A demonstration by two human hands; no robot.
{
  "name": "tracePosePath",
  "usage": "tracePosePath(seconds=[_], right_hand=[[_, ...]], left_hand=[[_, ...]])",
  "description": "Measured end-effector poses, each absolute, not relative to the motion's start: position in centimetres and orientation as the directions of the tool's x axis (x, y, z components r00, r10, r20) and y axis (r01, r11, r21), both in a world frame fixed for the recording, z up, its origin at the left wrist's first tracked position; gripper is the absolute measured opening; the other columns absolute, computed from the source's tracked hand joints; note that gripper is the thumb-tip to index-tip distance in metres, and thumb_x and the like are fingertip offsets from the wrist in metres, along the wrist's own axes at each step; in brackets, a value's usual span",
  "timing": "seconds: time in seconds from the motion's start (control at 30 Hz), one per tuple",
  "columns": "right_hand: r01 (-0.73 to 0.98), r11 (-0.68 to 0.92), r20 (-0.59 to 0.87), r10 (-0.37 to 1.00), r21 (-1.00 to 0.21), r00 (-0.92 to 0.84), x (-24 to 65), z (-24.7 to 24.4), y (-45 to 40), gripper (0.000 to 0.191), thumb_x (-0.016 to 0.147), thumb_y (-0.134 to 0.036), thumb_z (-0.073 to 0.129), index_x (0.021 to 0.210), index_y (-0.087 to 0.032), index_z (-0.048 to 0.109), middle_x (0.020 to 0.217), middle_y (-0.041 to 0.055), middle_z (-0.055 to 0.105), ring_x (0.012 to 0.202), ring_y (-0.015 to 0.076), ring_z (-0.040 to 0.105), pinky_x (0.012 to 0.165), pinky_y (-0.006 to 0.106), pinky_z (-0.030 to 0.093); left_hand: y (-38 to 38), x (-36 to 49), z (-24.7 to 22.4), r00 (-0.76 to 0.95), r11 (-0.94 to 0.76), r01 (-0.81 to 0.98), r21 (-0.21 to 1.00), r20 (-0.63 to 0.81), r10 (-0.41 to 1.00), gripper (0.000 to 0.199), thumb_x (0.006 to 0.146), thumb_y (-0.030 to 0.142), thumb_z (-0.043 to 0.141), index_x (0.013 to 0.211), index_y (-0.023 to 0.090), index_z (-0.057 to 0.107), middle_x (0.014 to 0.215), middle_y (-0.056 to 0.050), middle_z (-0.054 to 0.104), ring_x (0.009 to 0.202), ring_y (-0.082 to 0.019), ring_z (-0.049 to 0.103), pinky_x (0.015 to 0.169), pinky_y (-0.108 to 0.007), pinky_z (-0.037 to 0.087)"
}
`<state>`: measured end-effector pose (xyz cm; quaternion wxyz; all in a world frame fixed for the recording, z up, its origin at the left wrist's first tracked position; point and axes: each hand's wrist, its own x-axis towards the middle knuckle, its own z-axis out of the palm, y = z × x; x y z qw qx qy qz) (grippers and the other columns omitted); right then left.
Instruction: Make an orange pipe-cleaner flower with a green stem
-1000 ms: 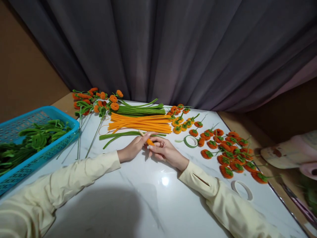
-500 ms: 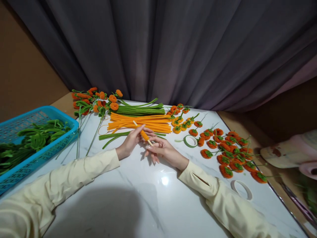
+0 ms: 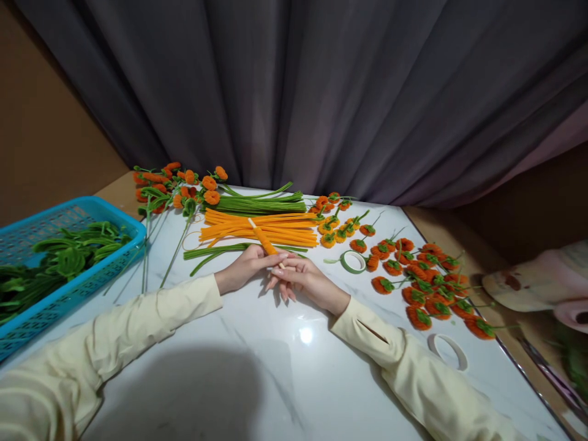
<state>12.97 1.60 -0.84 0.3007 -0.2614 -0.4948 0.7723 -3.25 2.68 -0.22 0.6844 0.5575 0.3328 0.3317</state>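
Observation:
Between my hands is a pale thin stick (image 3: 252, 224) with an orange pipe cleaner (image 3: 263, 240) coiled around it. It slants, its bare upper end pointing away to the left. My left hand (image 3: 245, 267) is closed around the lower part of the coil, thumb across toward the other hand. My right hand (image 3: 312, 280) pinches the stick's lower end, with its other fingers spread beneath. Just beyond lie a bundle of loose orange pipe cleaners (image 3: 220, 233) and a few green pipe cleaners (image 3: 202, 252).
A blue basket (image 3: 133, 229) with green leaf pieces stands left. Finished orange flowers (image 3: 211, 196) lie at the back left. Orange flower heads (image 3: 420, 285) spread on the right, near a green tape roll (image 3: 353, 261) and a white ring (image 3: 448, 352). Scissors (image 3: 549, 370) lie beyond the edge.
My left hand has slid down the stick toward my right hand, its thumb now near the lower end. More of the orange coil shows above the fingers.

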Motion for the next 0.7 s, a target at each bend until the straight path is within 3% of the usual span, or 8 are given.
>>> tracePosePath(seconds=[0.1, 0.23, 0.4, 0.7], right_hand=[[-0.189, -0.306, -0.094, 0.714, -0.933, -0.694, 12.95, -0.54, 1.57, 0.027, 0.078, -0.036, 0.065, 0.076, -0.008, 0.064, 0.074, 0.0076, 0.068, 0.044, 0.0058, 0.055, 0.037, 0.015, 0.04], [-0.187, -0.298, -0.09, 0.716, -0.936, -0.692, 12.96, -0.49, 1.65, 0.027, 0.077, -0.034, 0.066, 0.075, -0.008, 0.066, 0.069, 0.0065, 0.067, 0.042, 0.0054, 0.053, 0.036, 0.015, 0.039], [-0.201, -0.311, -0.092, 0.719, -0.929, -0.689, 13.0, -1.03, 1.85, 0.026, 0.075, -0.032, 0.068, 0.074, -0.007, 0.067, 0.07, 0.0079, 0.068, 0.041, 0.0057, 0.053, 0.037, 0.016, 0.039], [-0.215, -0.34, -0.119, 0.739, -0.915, -0.663, 12.9, -1.03, 1.88, 0.024, 0.073, -0.03, 0.069, 0.072, -0.006, 0.067, 0.072, 0.0096, 0.069, 0.039, 0.0052, 0.051, 0.035, 0.016, 0.036]], left_hand=[[2.8, -3.28, -0.44, 0.588, 0.219, -0.137, 0.966, -0.098, 0.803, 0.043, 0.08, 0.044, 0.059, 0.06, 0.007, 0.065, 0.044, -0.005, 0.058, 0.046, -0.014, 0.056, 0.057, -0.026, 0.043], [2.95, -3.39, -0.71, 0.583, 0.255, -0.216, 0.943, -0.084, 0.808, 0.035, 0.081, 0.04, 0.06, 0.081, 0.006, 0.07, 0.046, -0.004, 0.06, 0.058, -0.016, 0.061, 0.072, -0.028, 0.045], [3.05, -3.44, -0.74, 0.551, 0.243, -0.257, 0.935, -0.065, 0.832, 0.03, 0.078, 0.037, 0.065, 0.084, 0.009, 0.072, 0.081, -0.012, 0.071, 0.093, -0.024, 0.063, 0.088, -0.032, 0.042], [3.19, -3.54, -0.74, 0.516, 0.237, -0.322, 0.917, -0.04, 0.856, 0.03, 0.074, 0.038, 0.068, 0.082, 0.009, 0.073, 0.097, -0.015, 0.07, 0.102, -0.028, 0.061, 0.091, -0.035, 0.042]])
